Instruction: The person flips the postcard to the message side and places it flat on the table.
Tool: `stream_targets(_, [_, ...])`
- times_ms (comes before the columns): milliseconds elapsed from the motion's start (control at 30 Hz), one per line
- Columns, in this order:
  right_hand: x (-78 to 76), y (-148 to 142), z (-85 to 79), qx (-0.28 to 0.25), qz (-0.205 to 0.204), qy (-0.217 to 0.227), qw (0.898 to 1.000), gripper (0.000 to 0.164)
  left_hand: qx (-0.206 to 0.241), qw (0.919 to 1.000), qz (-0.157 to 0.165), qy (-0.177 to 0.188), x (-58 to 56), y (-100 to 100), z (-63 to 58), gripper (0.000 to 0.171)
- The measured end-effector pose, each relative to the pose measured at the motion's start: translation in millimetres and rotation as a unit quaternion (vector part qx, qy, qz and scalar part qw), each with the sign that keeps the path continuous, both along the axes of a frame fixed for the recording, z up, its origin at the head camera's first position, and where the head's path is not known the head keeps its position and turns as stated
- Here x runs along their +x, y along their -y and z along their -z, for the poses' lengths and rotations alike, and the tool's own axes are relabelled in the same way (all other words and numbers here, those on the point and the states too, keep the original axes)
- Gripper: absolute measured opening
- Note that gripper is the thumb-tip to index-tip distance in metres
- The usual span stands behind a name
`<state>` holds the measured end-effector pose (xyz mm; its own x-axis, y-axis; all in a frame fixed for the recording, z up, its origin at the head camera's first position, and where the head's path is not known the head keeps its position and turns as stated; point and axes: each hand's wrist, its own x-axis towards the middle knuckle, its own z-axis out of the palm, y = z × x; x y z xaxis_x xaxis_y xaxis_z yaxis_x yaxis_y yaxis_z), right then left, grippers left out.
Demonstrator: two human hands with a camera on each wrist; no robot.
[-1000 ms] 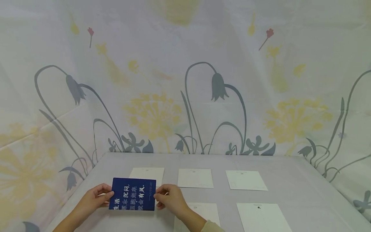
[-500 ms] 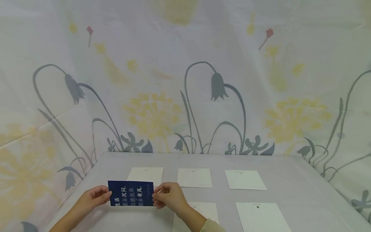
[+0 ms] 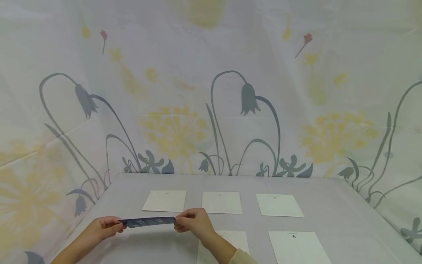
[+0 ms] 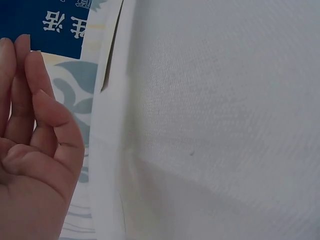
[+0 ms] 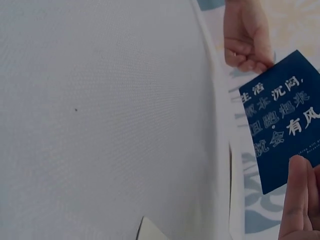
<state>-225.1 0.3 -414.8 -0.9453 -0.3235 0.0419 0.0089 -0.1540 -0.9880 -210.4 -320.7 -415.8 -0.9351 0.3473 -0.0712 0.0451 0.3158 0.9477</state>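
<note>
A dark blue postcard [image 3: 146,222] with white Chinese lettering is held above the table, tilted nearly edge-on in the head view. My left hand [image 3: 100,229] pinches its left edge, and my right hand [image 3: 195,223] pinches the right edge. The lettered face of the postcard [image 5: 282,110] shows well in the right wrist view, with the left hand [image 5: 246,37] at the far edge and the right hand's fingers [image 5: 297,195] at the near one. Only a corner of the postcard [image 4: 45,22] appears in the left wrist view, above the left hand [image 4: 37,140].
Several white cards lie on the pale table: a back-left card [image 3: 165,200], a back-middle card [image 3: 222,202] and a back-right card [image 3: 279,205]. Closer in are a front card [image 3: 235,240], partly behind my right forearm, and another front card [image 3: 298,247]. A flower-printed cloth [image 3: 227,146] stands behind.
The postcard has tipped from showing its lettered face to almost edge-on in the head view. Both hands keep their hold. More of the back-left white card now shows.
</note>
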Motion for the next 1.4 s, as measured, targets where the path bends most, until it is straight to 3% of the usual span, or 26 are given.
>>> stream_targets(200, [-0.9, 1.0, 3.2, -0.019, -0.004, 0.011, 1.0, 0.015, 0.068, 0.9952, 0.066, 0.022, -1.1, 4.3, 2.4, 0.021])
stream_targets(433, [0.8, 1.3, 4.1, -0.041, -0.014, 0.02, 0.999, 0.019, 0.073, 0.9929, 0.077, 0.053, -0.9, 8.0, 3.0, 0.022])
stream_targets(733, [3.4, 2.6, 7.3, -0.026, -0.003, 0.021, 0.999, 0.012, 0.029, 0.9969, 0.036, 0.064, 0.2, 8.5, 3.9, 0.026])
stream_targets(967, [4.2, 3.2, 9.8, -0.005, 0.008, 0.023, 1.0, 0.011, 0.065, 0.9923, 0.001, 0.106, 0.0, 4.4, 3.4, 0.023])
stream_targets(1133, [5.3, 6.0, 10.3, 0.007, 0.019, 0.032, 0.999, 0.009, 0.084, 0.9902, -0.009, 0.111, -0.1, 0.8, 3.5, 0.02])
stream_targets(1267, [7.6, 8.8, 10.4, 0.009, 0.028, 0.034, 0.999, 0.009, 0.097, 0.9897, -0.012, 0.105, 0.6, -0.8, 3.0, 0.03])
stream_targets(1400, [11.0, 9.9, 9.9, 0.004, 0.04, 0.029, 0.999, 0.018, 0.08, 0.9916, -0.029, 0.097, 1.2, -4.3, 2.9, 0.042])
